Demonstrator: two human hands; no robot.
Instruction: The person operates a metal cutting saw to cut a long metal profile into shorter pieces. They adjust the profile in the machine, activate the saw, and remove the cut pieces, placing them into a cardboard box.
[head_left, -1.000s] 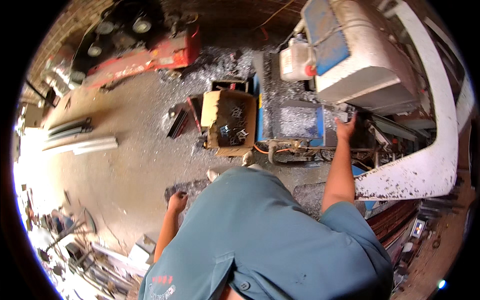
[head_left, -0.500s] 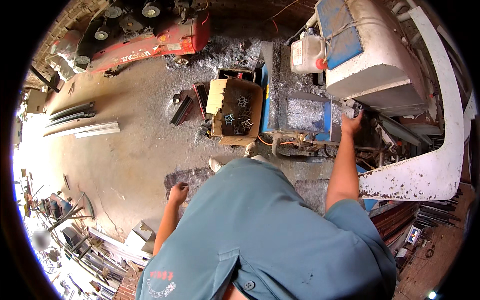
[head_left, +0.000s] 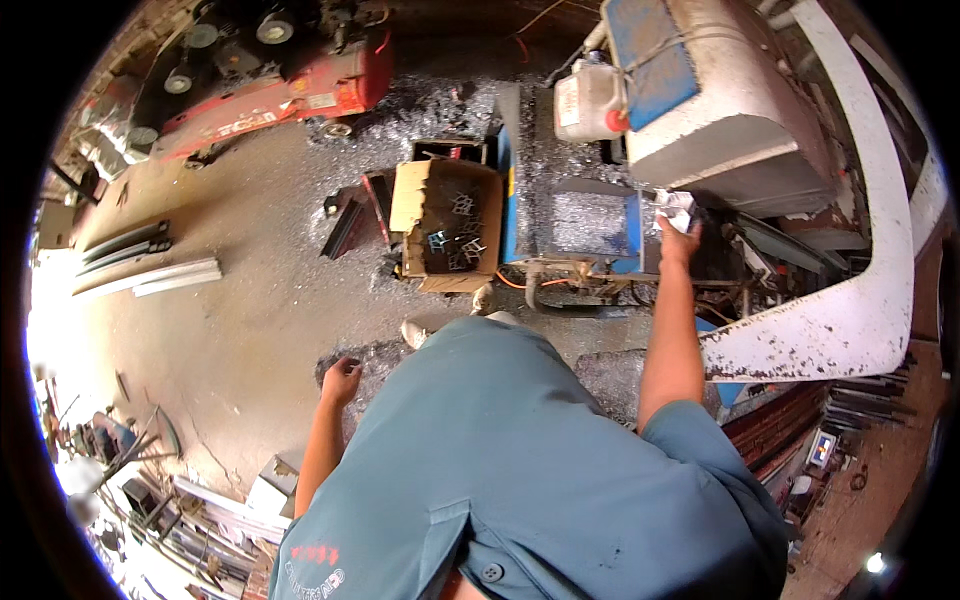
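My right hand point(head_left: 680, 243) reaches out to the machine at the right, its fingers closed on a small pale metal piece point(head_left: 675, 208). The fingers partly hide this piece, and its exact kind is unclear. Beside it lies a blue-edged machine bed point(head_left: 633, 225) strewn with shiny metal chips. My left hand point(head_left: 342, 380) hangs low at my left side, fingers curled in, with nothing visible in it. Left of the machine stands an open cardboard box point(head_left: 412, 205) holding several small branched metal profile pieces point(head_left: 463, 205).
A white plastic jug point(head_left: 588, 103) with a red cap stands by the bulky grey machine housing point(head_left: 730, 120). A chipped white frame point(head_left: 810, 335) curves around the right side. At the far left are a red compressor tank point(head_left: 270, 110) and long metal bars point(head_left: 150, 275) on the floor.
The whole view has shifted slightly left and up. The pale piece at my right hand looks brighter and shows more of its face. My left hand still hangs low.
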